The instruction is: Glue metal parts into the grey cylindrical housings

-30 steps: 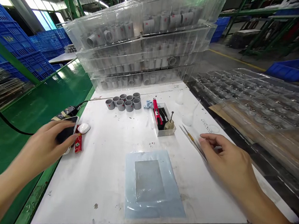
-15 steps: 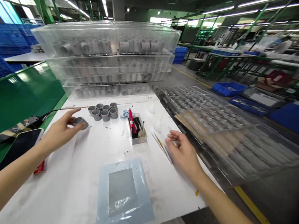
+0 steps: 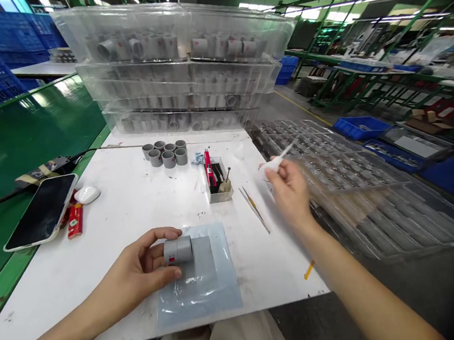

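My left hand (image 3: 141,263) grips a short grey tube (image 3: 177,250) with a small red mark, holding it on its side above the blue sheet (image 3: 218,284) with a grey square in its middle. At the table's right side, my right hand (image 3: 290,190) is closed on a small white squeeze bottle (image 3: 272,165) whose long thin tip points up and away. Tweezers (image 3: 255,210) lie just left of that hand. Farther back stands a group of similar grey tubes (image 3: 168,159). A small open box (image 3: 221,195) beside them holds a red cutter knife (image 3: 210,168).
Stacked clear plastic trays (image 3: 171,76) of grey tubes fill the table's far end. A phone (image 3: 45,210), a white rounded object (image 3: 87,194) and a red lighter-like item (image 3: 75,221) lie at left. More clear trays (image 3: 329,167) sit beyond the right edge.
My left hand has brought the grey tube from the table's left side to above the blue sheet. My right hand has picked up the white squeeze bottle. The view has shifted slightly.
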Motion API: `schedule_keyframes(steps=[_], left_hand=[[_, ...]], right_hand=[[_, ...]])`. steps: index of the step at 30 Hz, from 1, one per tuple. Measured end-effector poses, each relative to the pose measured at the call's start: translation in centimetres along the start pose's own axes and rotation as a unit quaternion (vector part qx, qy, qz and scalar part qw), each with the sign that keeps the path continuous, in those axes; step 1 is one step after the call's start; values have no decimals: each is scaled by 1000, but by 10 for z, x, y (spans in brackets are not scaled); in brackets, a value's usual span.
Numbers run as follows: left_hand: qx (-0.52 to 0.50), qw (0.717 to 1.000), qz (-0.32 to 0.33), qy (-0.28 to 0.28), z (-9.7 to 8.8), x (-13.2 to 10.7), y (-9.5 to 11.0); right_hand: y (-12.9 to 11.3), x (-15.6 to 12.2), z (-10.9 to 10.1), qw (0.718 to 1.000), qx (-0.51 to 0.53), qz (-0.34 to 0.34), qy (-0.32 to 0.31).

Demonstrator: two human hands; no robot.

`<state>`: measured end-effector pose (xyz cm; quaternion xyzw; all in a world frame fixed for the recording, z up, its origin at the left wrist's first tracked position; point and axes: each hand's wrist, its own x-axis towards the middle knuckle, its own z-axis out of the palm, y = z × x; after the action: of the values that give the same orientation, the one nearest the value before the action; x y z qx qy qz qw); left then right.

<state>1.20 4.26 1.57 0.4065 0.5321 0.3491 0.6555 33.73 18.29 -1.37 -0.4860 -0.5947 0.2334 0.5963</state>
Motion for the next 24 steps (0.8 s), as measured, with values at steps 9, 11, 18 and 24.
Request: schedule_keyframes(steps=[9,11,18,24], left_hand=[[-20,999,23,-27,-13,-8,-4],[6,999,26,-23,-16,-8,-5],[3,1000,10,-28,-22,-3,-9],[7,1000,3,-3,-19,-3,-12]], right_hand=[[-91,-49,32,966,141,-210,57],[-99,-59,39,972,113,-204,38],[-114,-63,57,975,137,-172,-9],[-95,-72,71,956,195,-217,-33]])
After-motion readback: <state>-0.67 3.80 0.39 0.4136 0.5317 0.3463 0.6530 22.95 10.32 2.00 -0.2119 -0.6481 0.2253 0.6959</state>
